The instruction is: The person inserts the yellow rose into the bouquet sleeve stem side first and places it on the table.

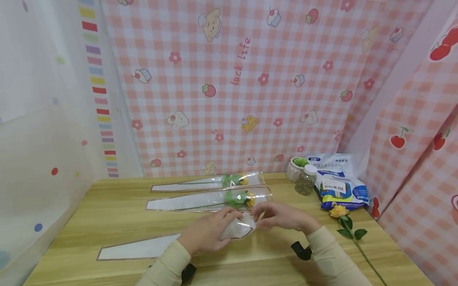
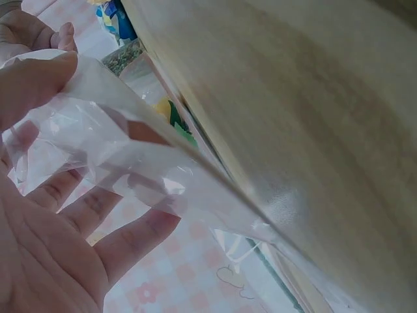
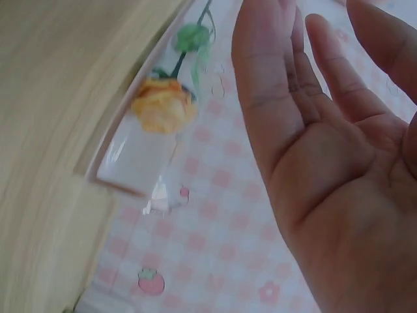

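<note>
In the head view my left hand (image 1: pixel 208 232) holds a clear flower sleeve (image 1: pixel 157 245) near its wide end, which is raised off the table while the narrow end points left. The left wrist view shows the thumb over the sleeve's crinkled film (image 2: pixel 124 143), with the other fingers spread along it from the opposite side. My right hand (image 1: pixel 282 216) is at the sleeve's wide mouth, fingertips right by the rim. Seen from the right wrist, its fingers (image 3: pixel 267 85) are loosely bent and nothing shows in the palm.
Behind the hands lie two sleeves, a nearer one (image 1: pixel 164 203) and a farther one (image 1: pixel 171 186), each with a yellow rose. A loose yellow rose (image 1: pixel 339 211) lies at right. A lidded jar (image 1: pixel 305 182), a potted plant (image 1: pixel 295 171) and plastic packs (image 1: pixel 343 194) stand at back right.
</note>
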Action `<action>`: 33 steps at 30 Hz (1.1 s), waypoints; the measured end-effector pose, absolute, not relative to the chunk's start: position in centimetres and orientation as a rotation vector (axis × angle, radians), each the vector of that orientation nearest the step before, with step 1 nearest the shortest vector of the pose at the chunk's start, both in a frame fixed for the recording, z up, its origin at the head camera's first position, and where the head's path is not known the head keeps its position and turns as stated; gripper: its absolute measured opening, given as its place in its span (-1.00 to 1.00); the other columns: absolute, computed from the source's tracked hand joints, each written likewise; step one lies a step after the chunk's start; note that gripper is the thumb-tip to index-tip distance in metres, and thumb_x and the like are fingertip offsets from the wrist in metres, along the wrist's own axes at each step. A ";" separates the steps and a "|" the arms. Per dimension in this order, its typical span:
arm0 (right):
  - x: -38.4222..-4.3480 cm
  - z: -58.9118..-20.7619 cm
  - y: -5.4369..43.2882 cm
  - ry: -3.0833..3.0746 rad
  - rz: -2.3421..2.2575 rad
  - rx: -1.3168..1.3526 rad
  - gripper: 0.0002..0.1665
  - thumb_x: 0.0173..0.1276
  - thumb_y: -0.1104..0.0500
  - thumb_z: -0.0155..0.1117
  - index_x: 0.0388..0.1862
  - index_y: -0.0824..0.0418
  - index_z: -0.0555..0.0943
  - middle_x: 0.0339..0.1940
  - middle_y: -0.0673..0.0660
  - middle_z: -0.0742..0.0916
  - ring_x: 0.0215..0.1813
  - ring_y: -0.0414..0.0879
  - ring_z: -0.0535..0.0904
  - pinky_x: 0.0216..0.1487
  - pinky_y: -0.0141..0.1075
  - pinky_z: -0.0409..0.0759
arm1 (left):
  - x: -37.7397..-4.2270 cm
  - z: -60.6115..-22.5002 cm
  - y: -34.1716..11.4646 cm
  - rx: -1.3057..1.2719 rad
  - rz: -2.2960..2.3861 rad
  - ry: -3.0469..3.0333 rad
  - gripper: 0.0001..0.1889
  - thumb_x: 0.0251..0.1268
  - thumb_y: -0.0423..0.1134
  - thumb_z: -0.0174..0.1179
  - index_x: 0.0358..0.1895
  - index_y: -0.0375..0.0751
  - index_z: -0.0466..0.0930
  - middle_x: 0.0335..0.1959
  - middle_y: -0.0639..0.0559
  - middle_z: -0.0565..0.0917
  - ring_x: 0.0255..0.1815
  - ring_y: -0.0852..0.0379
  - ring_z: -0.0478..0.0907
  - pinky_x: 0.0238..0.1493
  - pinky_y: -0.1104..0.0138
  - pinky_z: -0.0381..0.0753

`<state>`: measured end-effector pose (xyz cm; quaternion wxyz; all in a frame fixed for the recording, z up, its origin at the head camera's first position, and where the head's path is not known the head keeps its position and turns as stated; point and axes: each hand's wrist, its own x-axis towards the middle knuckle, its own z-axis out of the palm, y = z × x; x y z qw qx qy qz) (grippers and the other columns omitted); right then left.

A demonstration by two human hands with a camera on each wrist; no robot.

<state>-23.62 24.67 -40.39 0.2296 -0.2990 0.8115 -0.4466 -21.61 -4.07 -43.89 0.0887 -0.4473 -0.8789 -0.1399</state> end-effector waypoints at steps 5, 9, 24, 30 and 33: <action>-23.2 -39.6 27.3 2.258 -1.270 -0.741 -0.62 0.52 0.30 0.20 0.26 0.35 0.51 0.09 0.40 0.61 0.11 0.35 0.60 0.02 -0.06 0.71 | -21.5 -44.0 -4.1 -1.320 -0.389 -2.612 -0.28 0.23 -0.03 0.41 0.44 0.12 0.30 0.31 0.00 0.46 -0.03 0.08 0.65 -0.14 0.30 0.72; -22.8 -39.0 30.5 2.297 -1.292 -0.673 -0.57 0.55 0.25 0.18 0.31 0.38 0.47 0.11 0.36 0.61 0.10 0.33 0.60 0.05 0.01 0.69 | -21.5 -43.9 -4.2 -1.313 -0.373 -2.610 -0.27 0.22 -0.02 0.42 0.44 0.12 0.31 0.31 0.03 0.48 0.01 0.07 0.65 -0.10 0.25 0.73; -20.9 -38.6 42.5 2.415 -1.364 -0.298 -0.35 0.60 0.14 0.12 0.43 0.55 0.23 0.22 0.42 0.54 0.08 0.10 0.65 0.03 -0.02 0.70 | -20.9 -44.5 -4.7 -1.311 -0.427 -2.615 -0.28 0.26 -0.02 0.41 0.46 0.17 0.31 0.33 0.09 0.47 0.00 0.08 0.66 -0.12 0.25 0.73; -19.9 -38.8 46.0 2.485 -1.285 0.048 -0.43 0.61 0.07 0.09 0.28 0.55 0.31 0.05 0.31 0.65 -0.06 0.10 0.66 -0.08 0.00 0.72 | -21.4 -44.2 -4.5 -1.308 -0.435 -2.605 -0.27 0.23 -0.04 0.42 0.46 0.19 0.31 0.34 0.08 0.48 0.02 0.04 0.66 -0.07 0.20 0.73; -19.1 -39.1 47.2 2.487 -1.248 0.181 -0.47 0.61 0.05 0.08 0.21 0.52 0.35 -0.05 0.24 0.67 -0.12 0.05 0.66 -0.12 -0.01 0.73 | -21.6 -43.9 -4.4 -1.309 -0.411 -2.605 -0.27 0.23 -0.03 0.42 0.46 0.17 0.32 0.33 0.07 0.49 0.01 0.05 0.66 -0.08 0.21 0.74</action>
